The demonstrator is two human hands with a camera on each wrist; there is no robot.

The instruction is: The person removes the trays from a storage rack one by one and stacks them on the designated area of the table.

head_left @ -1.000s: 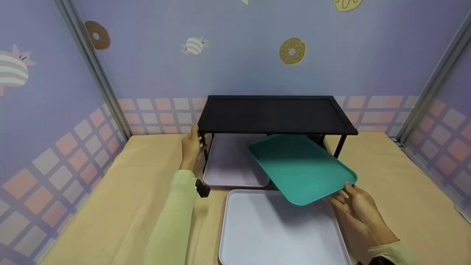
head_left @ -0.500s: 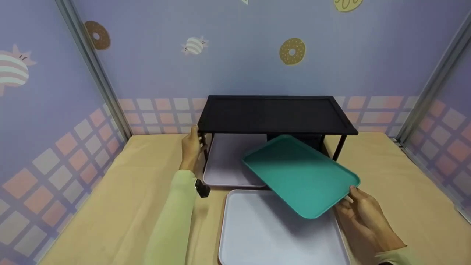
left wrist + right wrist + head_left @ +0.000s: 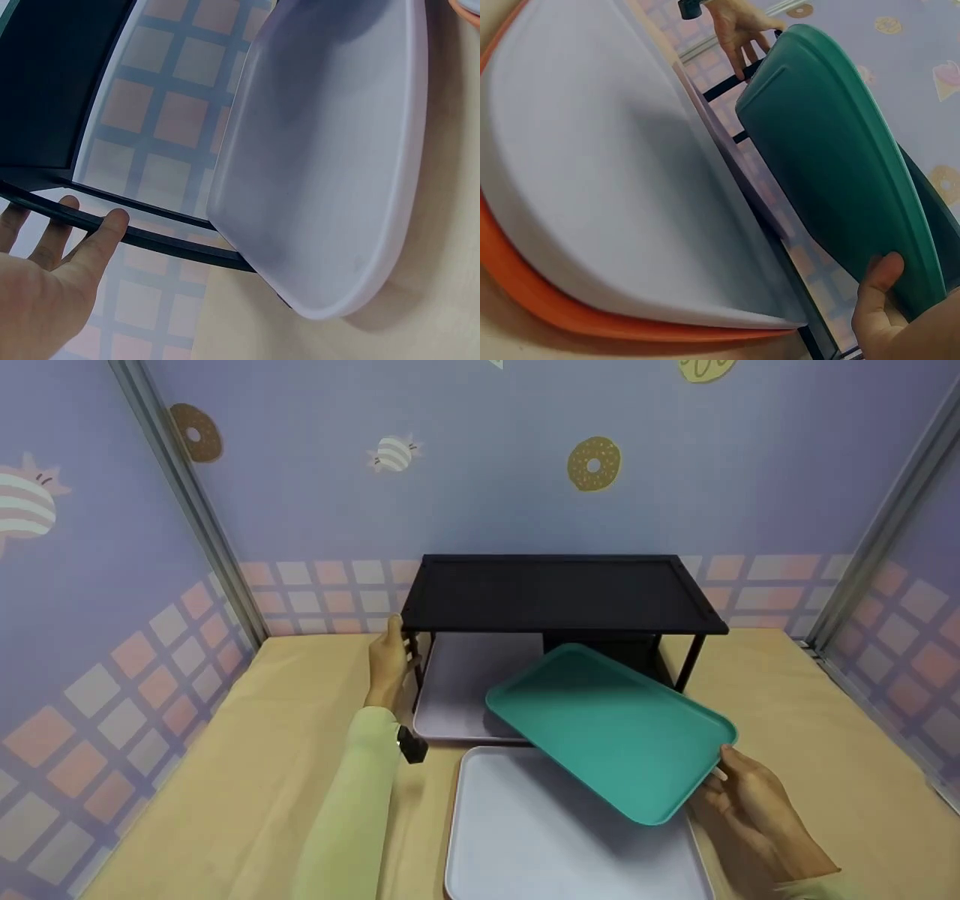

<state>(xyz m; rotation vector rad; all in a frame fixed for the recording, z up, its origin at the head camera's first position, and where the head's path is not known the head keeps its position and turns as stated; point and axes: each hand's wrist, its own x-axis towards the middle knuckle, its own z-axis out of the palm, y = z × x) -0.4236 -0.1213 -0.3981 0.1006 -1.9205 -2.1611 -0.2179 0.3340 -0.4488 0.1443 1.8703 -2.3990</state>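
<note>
My right hand [image 3: 761, 802] grips a teal tray [image 3: 619, 731] near its front right corner. The tray is held tilted in front of a black shelf rack [image 3: 562, 594], above a pale white tray [image 3: 540, 829]. My left hand [image 3: 387, 664] holds the rack's front left leg; in the left wrist view its fingers [image 3: 109, 232] lie about the black leg. A lilac tray [image 3: 469, 682] rests in the left part under the rack, partly covered by the teal one. In the right wrist view the teal tray's underside faces the camera.
An orange tray [image 3: 532, 296] lies under the white tray, its rim showing. Yellow cloth [image 3: 285, 780] covers the table. Patterned walls close in the back and both sides, with metal posts [image 3: 184, 502] at the corners.
The teal tray has come forward, out from under the rack, and its front corner has swung nearer. My right hand moved towards me and slightly right with it. The left hand stays put.
</note>
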